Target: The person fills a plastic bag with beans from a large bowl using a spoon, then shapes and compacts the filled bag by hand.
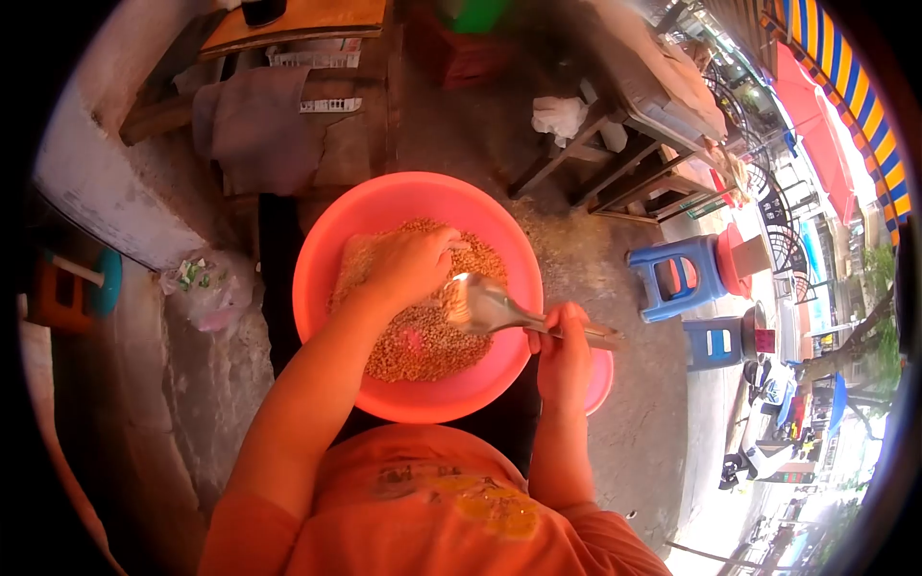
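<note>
A wide pink plastic basin (514, 240) holds a bed of small tan grains (423, 350). My left hand (413, 267) is over the grains inside the basin, its fingers curled inward at the tips; what they hold, if anything, is hidden. Gripped by its handle in my right hand (562, 350) is a large metal spoon (495, 309), its head over the grains and near my left fingers. A light-coloured patch (353, 261) lies beside my left hand in the basin; I cannot tell what it is.
Under my right forearm shows part of another pink container (600, 379). To the right stand a blue plastic stool (677, 274) and wooden benches (624, 125). A clear plastic bag (213, 293) lies on the left. Ahead is a wooden table (298, 27) with a cloth (252, 125) below.
</note>
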The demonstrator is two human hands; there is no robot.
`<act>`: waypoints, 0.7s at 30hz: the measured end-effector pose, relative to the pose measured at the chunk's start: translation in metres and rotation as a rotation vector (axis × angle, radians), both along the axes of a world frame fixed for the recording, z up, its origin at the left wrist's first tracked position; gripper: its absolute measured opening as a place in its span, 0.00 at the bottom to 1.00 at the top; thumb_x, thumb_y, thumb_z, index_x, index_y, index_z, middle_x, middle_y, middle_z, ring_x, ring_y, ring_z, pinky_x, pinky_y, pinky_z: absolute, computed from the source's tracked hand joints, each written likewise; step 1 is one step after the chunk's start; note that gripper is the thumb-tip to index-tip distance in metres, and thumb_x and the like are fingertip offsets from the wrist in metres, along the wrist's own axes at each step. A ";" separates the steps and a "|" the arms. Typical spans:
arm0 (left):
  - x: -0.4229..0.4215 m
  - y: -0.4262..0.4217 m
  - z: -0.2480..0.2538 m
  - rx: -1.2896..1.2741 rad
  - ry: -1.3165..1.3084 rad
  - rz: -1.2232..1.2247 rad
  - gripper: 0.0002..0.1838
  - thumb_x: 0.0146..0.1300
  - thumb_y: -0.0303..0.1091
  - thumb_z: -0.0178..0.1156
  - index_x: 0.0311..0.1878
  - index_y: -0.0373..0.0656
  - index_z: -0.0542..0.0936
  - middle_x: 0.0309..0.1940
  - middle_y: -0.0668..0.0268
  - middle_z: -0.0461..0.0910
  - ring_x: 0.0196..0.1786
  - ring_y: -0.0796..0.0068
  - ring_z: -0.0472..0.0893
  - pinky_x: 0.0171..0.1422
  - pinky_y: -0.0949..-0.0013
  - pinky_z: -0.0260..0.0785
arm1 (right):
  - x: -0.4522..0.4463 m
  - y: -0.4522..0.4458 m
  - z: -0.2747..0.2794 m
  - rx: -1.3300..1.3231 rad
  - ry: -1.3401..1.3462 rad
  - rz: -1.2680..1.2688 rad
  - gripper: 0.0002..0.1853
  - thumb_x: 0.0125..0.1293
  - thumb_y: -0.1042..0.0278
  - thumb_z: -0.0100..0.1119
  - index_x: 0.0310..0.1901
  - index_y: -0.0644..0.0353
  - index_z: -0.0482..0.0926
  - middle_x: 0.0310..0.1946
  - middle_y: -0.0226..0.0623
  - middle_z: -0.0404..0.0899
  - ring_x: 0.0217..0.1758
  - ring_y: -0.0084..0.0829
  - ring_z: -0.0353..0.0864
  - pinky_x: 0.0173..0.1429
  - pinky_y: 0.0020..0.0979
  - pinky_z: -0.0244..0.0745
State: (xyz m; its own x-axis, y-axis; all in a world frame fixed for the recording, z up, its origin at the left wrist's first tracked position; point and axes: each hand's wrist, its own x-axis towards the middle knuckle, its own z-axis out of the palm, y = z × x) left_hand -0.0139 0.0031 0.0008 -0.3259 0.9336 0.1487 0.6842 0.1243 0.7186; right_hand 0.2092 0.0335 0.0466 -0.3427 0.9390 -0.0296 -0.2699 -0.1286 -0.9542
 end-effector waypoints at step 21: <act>0.007 -0.001 -0.009 0.031 0.091 -0.015 0.18 0.59 0.32 0.56 0.54 0.48 0.78 0.38 0.51 0.83 0.43 0.48 0.82 0.49 0.50 0.73 | -0.032 -0.040 -0.025 1.047 -0.803 0.174 0.04 0.66 0.70 0.56 0.41 0.58 0.73 0.30 0.39 0.76 0.37 0.44 0.78 0.45 0.43 0.68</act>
State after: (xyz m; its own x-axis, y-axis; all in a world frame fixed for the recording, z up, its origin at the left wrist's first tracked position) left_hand -0.0073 0.0018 -0.0082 -0.2958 0.9328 0.2057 0.7488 0.0927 0.6563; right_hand 0.1777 -0.0060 0.0217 -0.6869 0.5885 0.4264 0.3558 0.7839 -0.5089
